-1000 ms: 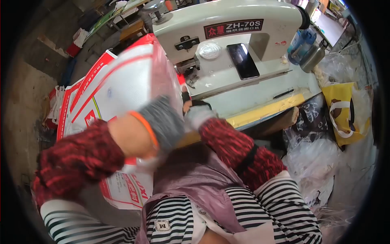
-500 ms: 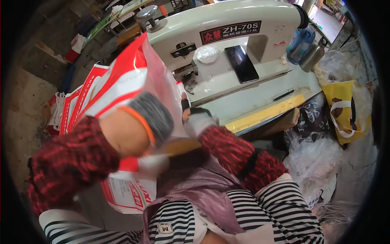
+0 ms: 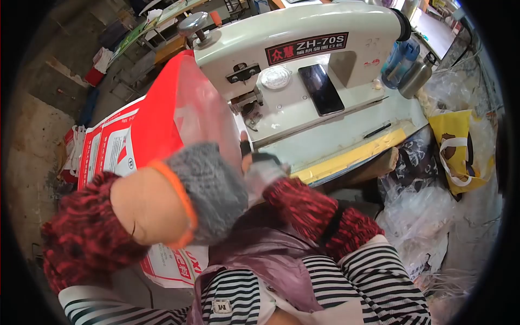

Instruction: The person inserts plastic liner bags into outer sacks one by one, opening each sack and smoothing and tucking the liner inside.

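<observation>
A large red and white woven bag (image 3: 157,108) stands against the left end of a white sewing machine (image 3: 292,27), its translucent side beside the needle area. My left hand (image 3: 208,189), in a grey knitted glove with an orange cuff, is in front of the bag; its fingers are hidden from view. At the bag's right edge, just below the machine's presser foot (image 3: 248,103), is my right hand (image 3: 264,169) in a grey and black glove, fingers bent at the bag's edge. Part of another printed bag (image 3: 170,265) shows below my left arm.
A black phone (image 3: 320,90) and a white round coil (image 3: 275,78) lie on the machine bed. A black pen (image 3: 377,130) is near the yellow table edge (image 3: 352,158). Bottles (image 3: 416,76) stand at the right, above a yellow bag (image 3: 452,149) and clear plastic (image 3: 420,211).
The bag has turned and shifted, with a broad red panel now facing me. My left hand has moved right and down since half a second ago; my right hand has shifted slightly down.
</observation>
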`<state>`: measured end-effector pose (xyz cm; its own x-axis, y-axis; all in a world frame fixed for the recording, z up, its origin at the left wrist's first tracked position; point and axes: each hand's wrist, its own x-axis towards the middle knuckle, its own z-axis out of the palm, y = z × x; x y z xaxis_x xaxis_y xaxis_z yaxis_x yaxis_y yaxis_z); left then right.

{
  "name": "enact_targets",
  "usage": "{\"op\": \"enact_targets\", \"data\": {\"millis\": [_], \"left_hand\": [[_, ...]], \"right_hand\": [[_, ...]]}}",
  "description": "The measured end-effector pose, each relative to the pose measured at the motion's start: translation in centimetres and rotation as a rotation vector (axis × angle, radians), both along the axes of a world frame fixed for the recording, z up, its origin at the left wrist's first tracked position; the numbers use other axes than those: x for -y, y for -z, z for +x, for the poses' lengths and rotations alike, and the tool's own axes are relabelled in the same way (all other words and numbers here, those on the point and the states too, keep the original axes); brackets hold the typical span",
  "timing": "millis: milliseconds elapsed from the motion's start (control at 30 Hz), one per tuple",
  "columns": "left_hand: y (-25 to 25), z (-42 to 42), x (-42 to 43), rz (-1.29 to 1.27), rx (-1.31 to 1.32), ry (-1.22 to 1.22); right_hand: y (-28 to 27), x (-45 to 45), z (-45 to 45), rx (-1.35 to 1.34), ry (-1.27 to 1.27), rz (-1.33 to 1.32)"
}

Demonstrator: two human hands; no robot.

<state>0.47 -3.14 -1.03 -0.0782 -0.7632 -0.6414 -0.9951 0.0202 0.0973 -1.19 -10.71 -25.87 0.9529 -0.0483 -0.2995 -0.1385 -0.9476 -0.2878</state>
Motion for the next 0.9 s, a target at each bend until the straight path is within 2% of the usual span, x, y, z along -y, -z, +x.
{"op": "enact_targets", "data": {"millis": [33,67,100,133,167,200,233,367,400,433,467,533,567,600,667,700,733,767,800,833,867,900], "left_hand": [[2.0,-0.4,-0.5,0.05,-0.1,0.017],[4.2,-1.1,-1.1,0.1,-0.197,0.032],[7.1,-4.5,-1.8,0.014,0.155,0.035],[10.7,-4.7,-1.8,-0.038,-0.248,-0.135],[14.7,-5.8,-1.5,-0.034,-0.364,-0.108],[17.9,-7.7,-1.5,-0.185,-0.385,-0.24],[16.5,-8.2,-0.1,-0.105,-0.305,-0.205],[15.0,-7.7,-0.3,-0.104,-0.349,-0.104],[13.4,-6.3,-0.7,-0.26,-0.276,-0.025],[11.7,-4.2,-1.0,-0.414,-0.198,0.06],[10.4,-1.9,-1.3,-0.566,-0.123,0.146],[8.2,4.6,-1.1,-0.07,0.152,0.172],[6.2,6.2,0.1,0.13,0.203,0.059],[3.7,6.8,0.9,0.329,0.255,-0.053],[0.8,3.9,0.9,0.31,0.161,0.058],[0.4,1.7,0.0,0.147,-0.044,-0.002],[4.9,-0.4,-3.6,0.252,-0.049,-0.126],[9.1,-1.6,-6.3,0.354,-0.053,-0.254],[4.1,-2.8,0.1,0.49,-0.39,-0.096],[7.4,-3.3,0.4,0.362,-0.469,0.088],[11.6,-2.9,-0.5,0.245,-0.576,-0.012],[15.5,-2.5,-1.8,-0.009,-0.75,-0.246]], "right_hand": [[3.6,0.3,0.5,0.002,-0.003,0.002],[3.5,1.6,1.1,-0.057,-0.025,0.064],[3.4,2.9,1.7,-0.114,-0.047,0.124],[3.6,3.4,2.1,-0.175,-0.069,0.183],[8.6,2.0,4.4,0.391,-0.339,-0.126],[-2.6,1.6,2.3,0.08,-0.086,0.027],[-3.2,1.9,1.1,0.095,-0.103,0.054],[-0.8,0.8,-3.6,-0.039,-0.259,0.073],[0.3,0.8,-4.5,-0.068,-0.324,0.063],[1.7,1.8,-6.4,0.136,-0.357,0.268],[1.5,1.3,-6.3,0.136,-0.35,0.271],[1.0,0.1,-6.2,-0.029,0.218,0.552],[3.2,-0.1,-6.3,-0.037,0.223,0.367],[3.7,0.1,-5.6,-0.034,0.225,0.365],[4.1,0.8,-3.7,-0.052,0.111,0.436],[4.0,1.1,-2.5,-0.065,0.05,0.473],[-3.7,2.1,-1.7,-0.177,-0.287,-0.068],[-6.9,3.0,-0.9,-0.188,-0.374,-0.062],[-2.5,2.2,1.5,-0.113,-0.232,-0.053],[1.8,2.4,3.2,0.029,-0.179,-0.079],[4.2,0.5,3.7,0.131,-0.182,-0.638],[0.6,1.4,3.8,0.075,-0.217,-0.385]]}}
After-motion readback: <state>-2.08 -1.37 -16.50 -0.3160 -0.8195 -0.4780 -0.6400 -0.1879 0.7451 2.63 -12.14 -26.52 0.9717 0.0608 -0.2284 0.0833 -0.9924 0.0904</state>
